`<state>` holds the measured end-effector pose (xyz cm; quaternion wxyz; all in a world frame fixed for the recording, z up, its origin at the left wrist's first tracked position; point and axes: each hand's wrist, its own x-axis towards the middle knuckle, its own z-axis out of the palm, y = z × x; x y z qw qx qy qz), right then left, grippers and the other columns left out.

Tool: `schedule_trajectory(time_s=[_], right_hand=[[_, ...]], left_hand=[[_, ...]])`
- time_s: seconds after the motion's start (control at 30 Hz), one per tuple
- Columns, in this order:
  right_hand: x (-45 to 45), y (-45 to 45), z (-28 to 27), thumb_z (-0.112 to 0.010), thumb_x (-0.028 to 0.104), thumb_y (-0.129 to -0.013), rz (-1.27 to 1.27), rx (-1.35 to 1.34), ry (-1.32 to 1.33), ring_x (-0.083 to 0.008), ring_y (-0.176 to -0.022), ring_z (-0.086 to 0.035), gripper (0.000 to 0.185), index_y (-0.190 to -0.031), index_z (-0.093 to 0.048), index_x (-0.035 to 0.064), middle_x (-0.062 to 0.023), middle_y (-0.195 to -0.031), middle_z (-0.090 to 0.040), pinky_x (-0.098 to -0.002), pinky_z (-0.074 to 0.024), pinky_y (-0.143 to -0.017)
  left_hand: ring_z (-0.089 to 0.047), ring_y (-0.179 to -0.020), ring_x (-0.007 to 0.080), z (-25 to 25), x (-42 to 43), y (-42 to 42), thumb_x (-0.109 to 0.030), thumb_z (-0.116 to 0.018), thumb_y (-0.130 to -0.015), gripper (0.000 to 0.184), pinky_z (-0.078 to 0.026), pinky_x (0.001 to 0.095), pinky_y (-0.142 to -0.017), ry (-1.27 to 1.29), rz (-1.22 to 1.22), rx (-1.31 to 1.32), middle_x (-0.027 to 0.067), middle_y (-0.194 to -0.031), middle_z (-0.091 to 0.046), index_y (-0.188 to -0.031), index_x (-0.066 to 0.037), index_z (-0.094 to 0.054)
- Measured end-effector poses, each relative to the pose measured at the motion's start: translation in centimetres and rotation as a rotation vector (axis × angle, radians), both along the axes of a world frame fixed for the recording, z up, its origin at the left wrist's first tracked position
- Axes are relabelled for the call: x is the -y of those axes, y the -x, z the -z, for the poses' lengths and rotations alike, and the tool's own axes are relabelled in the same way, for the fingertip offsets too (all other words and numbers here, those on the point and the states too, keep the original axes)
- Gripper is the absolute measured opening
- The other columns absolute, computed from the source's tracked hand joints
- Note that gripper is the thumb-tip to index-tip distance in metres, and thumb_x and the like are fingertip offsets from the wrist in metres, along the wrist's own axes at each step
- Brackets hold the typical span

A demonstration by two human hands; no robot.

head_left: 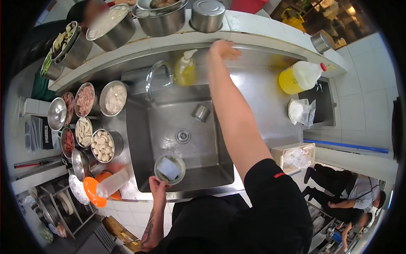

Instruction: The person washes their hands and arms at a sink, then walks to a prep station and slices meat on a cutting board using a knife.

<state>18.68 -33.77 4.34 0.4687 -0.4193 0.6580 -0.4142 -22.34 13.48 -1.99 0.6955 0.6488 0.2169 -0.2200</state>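
Observation:
My left hand (158, 186) pinches the rim of a small round bowl (181, 174) over the front of the steel sink (139, 127). A pale blue cloth or sponge (168, 168) lies in that bowl. My right arm stretches far forward, and my right hand (226, 50), slightly blurred, is over the back edge of the counter with its fingers apart and nothing in them. It is near the soap pump bottle (185, 70) and the curved faucet (160, 76). A small metal cup (200, 113) sits in the sink, behind the drain (182, 136).
Bowls of meat (85, 99) and pale pieces (102, 146) crowd the left counter. Large pots (160, 21) line the back ledge. A yellow jug (298, 77) and plastic bag (301, 111) are right. Other people (347, 186) are at far right; another is back left.

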Motion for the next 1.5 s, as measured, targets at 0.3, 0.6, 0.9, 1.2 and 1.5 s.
schedule_trajectory(time_s=[0.3, 0.6, 0.9, 1.2, 1.5], right_hand=[[7.1, 17.0, 3.6, -0.048, 0.027, -0.1, -1.097, 0.048, 0.002, -0.0372, -0.113, -0.065, 0.041, -0.12, -0.067, -0.0024, -0.0228, -0.117, -0.069, -0.0424, -0.0513, -0.095], [8.7, 21.8, 11.1, -0.035, 0.051, -0.102, -1.048, -1.134, 0.767, -0.0298, -0.154, -0.012, 0.062, -0.156, -0.033, 0.0197, -0.0133, -0.165, -0.018, -0.0675, -0.0056, -0.117], [-18.2, 19.3, 15.5, -0.054, 0.021, -0.102, -1.598, 0.154, 0.157, -0.0261, -0.093, -0.069, 0.029, -0.12, -0.063, 0.001, -0.0111, -0.109, -0.07, -0.038, -0.0548, -0.084], [-26.2, 16.4, 5.6, -0.048, 0.037, -0.105, -1.612, 0.43, -0.211, -0.0159, -0.063, -0.064, 0.046, -0.075, -0.06, 0.0048, -0.0071, -0.063, -0.062, -0.0363, -0.0503, -0.058], [2.1, 15.4, 3.1, -0.06, 0.018, -0.094, -1.391, -0.414, 0.749, -0.0386, -0.093, -0.065, 0.016, -0.095, -0.07, 0.0051, -0.0181, -0.096, -0.07, -0.0467, -0.0524, -0.085]], left_hand=[[-0.06, -0.084, 0.0157, 0.1, 2.0, 0.1, 0.001, -0.059, -0.083, 0.027, -0.06, 0.0328, -0.065, 0.059, 0.021, 0.029, 0.0075, -0.099, -0.054, -0.103, -0.007, -0.042], [-0.061, -0.084, 0.0161, -0.1, 0.9, 1.7, 0.003, -0.058, -0.082, 0.028, -0.061, 0.0333, -0.067, 0.053, 0.037, -0.016, 0.0078, -0.099, -0.055, -0.103, -0.006, -0.042], [-0.063, -0.079, 0.0168, 0.5, -0.3, 1.5, 0.002, -0.059, -0.084, 0.026, -0.062, 0.0335, -0.065, 0.07, 0.052, -0.051, 0.0082, -0.097, -0.056, -0.103, -0.007, -0.042], [-0.061, -0.078, 0.0153, 0.8, -0.6, 0.3, 0.004, -0.058, -0.081, 0.028, -0.061, 0.0328, -0.063, 0.034, 0.049, -0.031, 0.0068, -0.096, -0.054, -0.102, -0.007, -0.043], [-0.06, -0.078, 0.0147, 0.9, -2.0, 0.2, 0.006, -0.057, -0.081, 0.029, -0.061, 0.0322, -0.063, 0.075, 0.039, -0.034, 0.0061, -0.094, -0.053, -0.101, -0.007, -0.042]])
